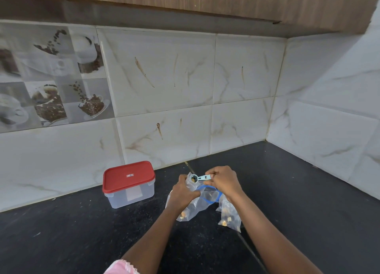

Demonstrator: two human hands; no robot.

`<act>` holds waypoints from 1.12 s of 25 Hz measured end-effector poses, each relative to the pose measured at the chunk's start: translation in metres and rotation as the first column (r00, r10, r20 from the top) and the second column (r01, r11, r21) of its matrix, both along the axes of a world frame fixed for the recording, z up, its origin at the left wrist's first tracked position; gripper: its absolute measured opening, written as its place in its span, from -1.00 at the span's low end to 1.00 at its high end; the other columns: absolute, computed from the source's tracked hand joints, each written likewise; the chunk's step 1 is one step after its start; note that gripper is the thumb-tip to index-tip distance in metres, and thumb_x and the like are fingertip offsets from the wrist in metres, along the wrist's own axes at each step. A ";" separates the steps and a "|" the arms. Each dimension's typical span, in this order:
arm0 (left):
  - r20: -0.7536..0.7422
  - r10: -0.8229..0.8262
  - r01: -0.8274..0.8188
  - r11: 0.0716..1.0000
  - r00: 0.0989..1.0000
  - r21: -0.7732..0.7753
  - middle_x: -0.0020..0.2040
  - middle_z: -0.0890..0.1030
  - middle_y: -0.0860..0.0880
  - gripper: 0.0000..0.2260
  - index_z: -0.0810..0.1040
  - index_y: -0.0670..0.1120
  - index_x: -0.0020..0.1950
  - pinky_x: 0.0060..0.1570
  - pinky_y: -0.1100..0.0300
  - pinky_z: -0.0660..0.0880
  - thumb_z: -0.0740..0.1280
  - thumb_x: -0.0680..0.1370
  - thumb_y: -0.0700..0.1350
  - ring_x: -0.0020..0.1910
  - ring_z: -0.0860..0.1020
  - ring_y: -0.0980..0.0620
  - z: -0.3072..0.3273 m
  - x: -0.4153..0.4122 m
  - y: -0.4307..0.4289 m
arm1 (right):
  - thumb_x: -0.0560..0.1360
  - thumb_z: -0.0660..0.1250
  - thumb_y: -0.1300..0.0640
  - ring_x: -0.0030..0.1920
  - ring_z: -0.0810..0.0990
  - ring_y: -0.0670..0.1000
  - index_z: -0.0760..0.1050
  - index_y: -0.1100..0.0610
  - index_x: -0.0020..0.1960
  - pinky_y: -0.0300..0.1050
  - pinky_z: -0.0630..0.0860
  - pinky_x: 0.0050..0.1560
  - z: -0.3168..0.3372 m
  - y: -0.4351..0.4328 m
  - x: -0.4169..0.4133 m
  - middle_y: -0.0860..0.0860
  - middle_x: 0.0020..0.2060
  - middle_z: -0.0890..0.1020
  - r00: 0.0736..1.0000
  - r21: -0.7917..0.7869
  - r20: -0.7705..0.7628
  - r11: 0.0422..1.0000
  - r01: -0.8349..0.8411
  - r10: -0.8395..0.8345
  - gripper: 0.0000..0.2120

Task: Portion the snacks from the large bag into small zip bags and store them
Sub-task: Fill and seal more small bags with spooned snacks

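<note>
**Two hands meet over the bags, scoop lying crosswise**

One light-blue scoop (200, 178) runs left to right between the hands. It is close to level, with its long axis roughly parallel to the tiled wall (164, 78) behind. Its round bowl points to the person's left and carries a few dark and tan snack pieces (193, 178). Its flat handle points right.

The right hand (224, 183) pinches the far end of that handle between curled fingers and thumb. The left hand (185, 193) is curled round the upper part of a small zip bag (190, 184), a clear one standing up from the black tabletop (82, 232). The scoop's bowl sits right at this bag's top edge, just beside the left fingers.

Below the scoop, between the two wrists, is a clear blue-rimmed bag (209, 195). Its mouth is spread into an oval that faces upward.

Two more clear bags with tan pieces at the bottom lie on the tabletop. One filled bag (184, 214) is under the left wrist, and a second filled bag (229, 219) is beneath the right forearm.

Left of the left hand and apart from it stands a clear container (131, 195) with its red lid (128, 175) on. A pink sleeve (121, 267) shows at the bottom edge.
</note>
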State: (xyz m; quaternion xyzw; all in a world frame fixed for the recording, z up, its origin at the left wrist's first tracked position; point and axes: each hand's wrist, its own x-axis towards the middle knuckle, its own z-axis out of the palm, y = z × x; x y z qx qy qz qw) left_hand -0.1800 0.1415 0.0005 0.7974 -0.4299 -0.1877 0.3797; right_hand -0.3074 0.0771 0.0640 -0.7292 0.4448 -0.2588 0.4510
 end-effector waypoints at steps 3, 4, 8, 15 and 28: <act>-0.041 0.022 -0.023 0.999 0.999 -0.026 0.21 0.52 -0.06 -0.47 0.27 -0.10 0.32 -0.11 0.32 0.42 0.42 0.44 -0.06 -0.04 0.48 0.09 -0.001 0.000 0.002 | 0.55 0.21 0.31 0.07 0.65 0.05 0.59 0.22 0.15 -0.12 0.57 0.15 -0.004 0.008 0.005 0.13 0.10 0.63 0.985 -0.238 -0.150 0.964 -0.117 0.083 -0.75; -0.048 0.021 -0.023 0.999 0.999 -0.030 0.20 0.52 -0.06 -0.47 0.27 -0.10 0.32 -0.16 0.36 0.41 0.42 0.44 -0.06 -0.05 0.48 0.10 -0.002 0.000 0.002 | 0.56 0.18 0.30 0.06 0.64 0.04 0.59 0.18 0.17 -0.12 0.56 0.15 -0.004 0.010 0.005 0.14 0.13 0.62 0.976 -0.275 -0.189 0.949 -0.156 0.106 -0.72; -0.072 0.022 -0.025 0.999 0.997 -0.039 0.22 0.50 -0.03 -0.44 0.25 -0.08 0.35 -0.16 0.40 0.37 0.43 0.45 -0.01 -0.03 0.45 0.13 -0.003 -0.003 0.002 | 0.58 0.17 0.27 0.03 0.63 0.05 0.53 0.07 0.26 -0.14 0.57 0.11 -0.008 0.010 0.000 0.14 0.18 0.56 0.916 -0.335 -0.352 0.888 -0.315 0.192 -0.68; -0.078 0.008 -0.008 1.000 0.997 -0.002 0.29 0.46 -0.06 -0.41 0.22 -0.08 0.38 0.09 0.21 0.46 0.42 0.45 -0.06 0.16 0.49 0.01 -0.003 -0.005 0.000 | 0.54 0.20 0.38 -0.11 0.70 0.02 0.61 0.25 0.11 -0.29 0.61 0.01 0.008 -0.005 -0.023 0.19 -0.01 0.67 0.998 -0.250 0.050 0.968 -0.025 0.038 -0.74; -0.021 0.015 -0.014 1.000 1.000 0.026 0.34 0.43 -0.05 -0.43 0.22 -0.06 0.39 0.21 0.15 0.44 0.40 0.48 0.00 0.25 0.48 -0.03 -0.004 -0.009 -0.007 | 0.51 0.28 0.36 -0.01 0.65 0.05 0.60 0.25 0.14 -0.23 0.55 0.08 -0.029 -0.009 -0.033 0.15 0.03 0.67 0.987 -0.448 -0.157 0.893 -0.032 -0.044 -0.75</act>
